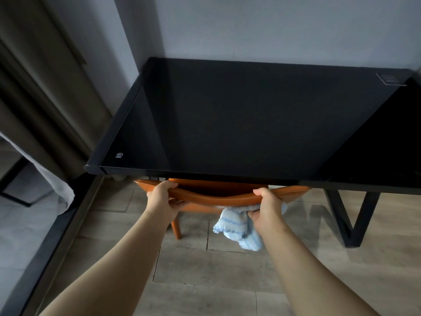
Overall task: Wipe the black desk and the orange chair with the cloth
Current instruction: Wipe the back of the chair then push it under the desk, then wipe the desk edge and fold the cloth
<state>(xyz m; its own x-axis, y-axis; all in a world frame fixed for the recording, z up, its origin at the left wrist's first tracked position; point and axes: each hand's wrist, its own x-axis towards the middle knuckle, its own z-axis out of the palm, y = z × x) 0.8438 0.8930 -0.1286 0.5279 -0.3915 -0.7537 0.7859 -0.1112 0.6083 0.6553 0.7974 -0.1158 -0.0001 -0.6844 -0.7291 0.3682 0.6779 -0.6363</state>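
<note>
Head view, single frame. Counter [227, 115]: black, glossy top, set against a pale wall [250, 26], with a small white mark near its front left corner and a clear label at its far right corner; black angled legs [350, 215] show under the right side. Orange chair [216, 197]: tucked under the counter's front edge, only the curved top of its backrest and one leg [176, 226] in sight. Left hand [163, 198]: gripping the left part of the backrest top, fingers curled over the rim and thumb below. Right hand [268, 207]: gripping the right part of the same rim, fingers curled over it, and pinning the cloth [237, 226] against the backrest. Cloth: pale blue with darker blue stripes, bunched, hanging below the right hand above the floor [205, 281]. Floor: grey wood-look planks. Curtain [41, 92]: brown, at the left, with a white fabric edge [52, 179] lower down.
</note>
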